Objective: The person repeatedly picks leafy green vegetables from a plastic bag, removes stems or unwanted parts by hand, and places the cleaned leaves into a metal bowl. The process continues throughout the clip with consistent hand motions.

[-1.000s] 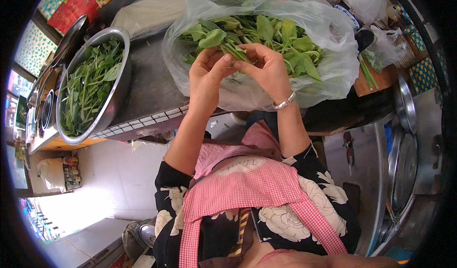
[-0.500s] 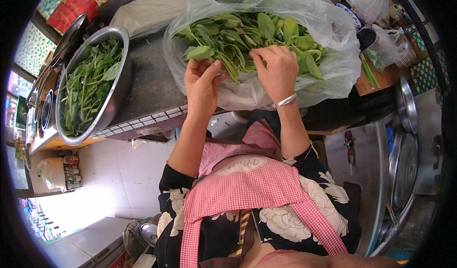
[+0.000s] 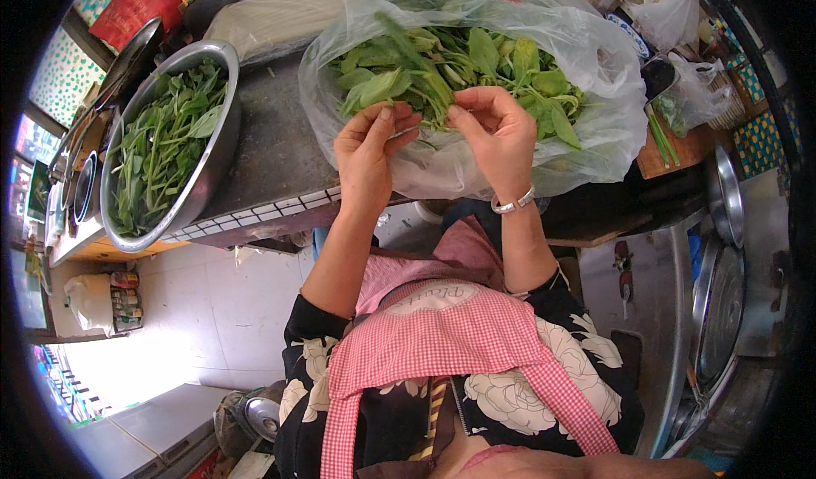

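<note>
Fresh leafy greens [image 3: 527, 67] lie heaped in a clear plastic bag [image 3: 608, 130], its mouth spread wide on the dark counter. Over the near edge of this heap, my left hand [image 3: 365, 152] is closed, thumb against fingers, on leafy greens with broad leaves. Close on its right, my right hand [image 3: 501, 139], a silver bracelet at the wrist, pinches a leafy sprig between thumb and forefinger. The stem ends are partly hidden by my fingers. To the left stands a metal basin [image 3: 232, 96] holding more leafy greens [image 3: 166, 147], stems and leaves mixed.
The dark counter [image 3: 268, 130] has a tiled front edge. A flat plastic-wrapped package [image 3: 280, 16] sits behind the basin. At right are a wooden board [image 3: 680, 158] with green stalks, a plastic bag [image 3: 697, 88] and metal lids [image 3: 722, 300]. Pans [image 3: 127, 58] stand far left.
My right hand has turned and now pinches a sprig raised from the heap. My left hand has shifted slightly right, still with leaves at its fingertips. The view has moved a little.
</note>
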`<state>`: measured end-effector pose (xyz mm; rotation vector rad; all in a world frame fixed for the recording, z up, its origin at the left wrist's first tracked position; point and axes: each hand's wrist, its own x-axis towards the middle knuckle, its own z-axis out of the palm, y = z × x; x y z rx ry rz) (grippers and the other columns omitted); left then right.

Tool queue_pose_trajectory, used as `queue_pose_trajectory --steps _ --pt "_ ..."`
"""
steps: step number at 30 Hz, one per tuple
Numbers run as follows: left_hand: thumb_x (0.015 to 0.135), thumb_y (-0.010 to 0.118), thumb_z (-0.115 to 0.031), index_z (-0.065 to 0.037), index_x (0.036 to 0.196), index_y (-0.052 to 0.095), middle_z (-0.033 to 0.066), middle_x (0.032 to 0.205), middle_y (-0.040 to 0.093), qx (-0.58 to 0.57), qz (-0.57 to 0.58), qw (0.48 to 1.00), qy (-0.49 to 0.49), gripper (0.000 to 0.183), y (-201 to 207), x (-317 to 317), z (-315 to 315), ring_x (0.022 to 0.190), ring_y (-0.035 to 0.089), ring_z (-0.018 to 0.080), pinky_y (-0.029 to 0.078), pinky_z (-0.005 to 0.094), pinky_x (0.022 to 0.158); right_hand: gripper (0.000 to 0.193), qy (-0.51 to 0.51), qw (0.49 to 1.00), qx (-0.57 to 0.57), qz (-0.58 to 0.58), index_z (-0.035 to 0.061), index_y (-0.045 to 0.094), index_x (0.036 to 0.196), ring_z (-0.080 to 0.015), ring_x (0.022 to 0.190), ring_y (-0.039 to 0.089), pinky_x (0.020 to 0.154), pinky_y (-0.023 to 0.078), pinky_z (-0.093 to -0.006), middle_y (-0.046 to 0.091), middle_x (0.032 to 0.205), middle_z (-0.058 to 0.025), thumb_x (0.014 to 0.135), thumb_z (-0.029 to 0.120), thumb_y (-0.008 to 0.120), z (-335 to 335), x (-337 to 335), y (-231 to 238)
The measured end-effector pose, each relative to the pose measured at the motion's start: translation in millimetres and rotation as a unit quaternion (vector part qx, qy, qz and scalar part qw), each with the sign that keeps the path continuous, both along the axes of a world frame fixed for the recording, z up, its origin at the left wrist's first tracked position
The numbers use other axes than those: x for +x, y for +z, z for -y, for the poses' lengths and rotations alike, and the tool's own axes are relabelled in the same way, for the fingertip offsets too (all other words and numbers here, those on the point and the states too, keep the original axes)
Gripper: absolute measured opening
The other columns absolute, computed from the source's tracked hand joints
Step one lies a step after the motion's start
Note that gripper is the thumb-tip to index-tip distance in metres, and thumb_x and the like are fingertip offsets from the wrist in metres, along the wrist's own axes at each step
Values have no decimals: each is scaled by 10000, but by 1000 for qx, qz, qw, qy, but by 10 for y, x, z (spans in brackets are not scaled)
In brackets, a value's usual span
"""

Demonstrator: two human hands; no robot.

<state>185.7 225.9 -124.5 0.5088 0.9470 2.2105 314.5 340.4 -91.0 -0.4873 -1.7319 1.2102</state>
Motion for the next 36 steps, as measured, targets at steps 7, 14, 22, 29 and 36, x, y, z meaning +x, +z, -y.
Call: queue_pose_trajectory --steps 7,14,22,29,36 --pt "998 662 -43 41 1198 718 46 969 688 -79 -189 979 3 224 -34 77 38 868 666 140 537 293 811 143 43 982 -165 -83 -20 710 1057 -142 803 753 702 584 -256 762 977 -70 923 0 755 -9 22 31" --pt "964 657 18 24 1240 711 17 915 670 -89 -165 982 -3 282 21 193 26 838 629 101 500 256 792 180 59 988 -125 -68 -10 721 1078 -132 843 733 732 578 -256 762 989 -69 905 -2 773 38 -54 -84" --pt "994 688 -79 15 1192 726 52 1050 738 -47 -49 997 -38 222 103 156 22 886 657 113 521 285 797 212 -1 989 150 -18 4 737 1056 -130 849 709 740 576 -264 736 1057 -70 857 -52 782 156 -111 -88" --pt "990 707 -89 -10 1169 738 67 1107 753 6 -1 999 -32 199 58 113 17 960 682 136 535 280 833 224 -53 973 221 27 21 730 1079 -282 809 719 709 582 -375 717 979 -124 857 31 754 251 -123 -65" --pt "974 711 -39 6 1165 733 78 1096 752 23 19 999 -16 197 29 125 18 966 685 138 542 289 867 234 -85 935 338 67 21 719 1105 -299 790 709 692 578 -391 704 962 -133 873 51 733 251 -128 -89"
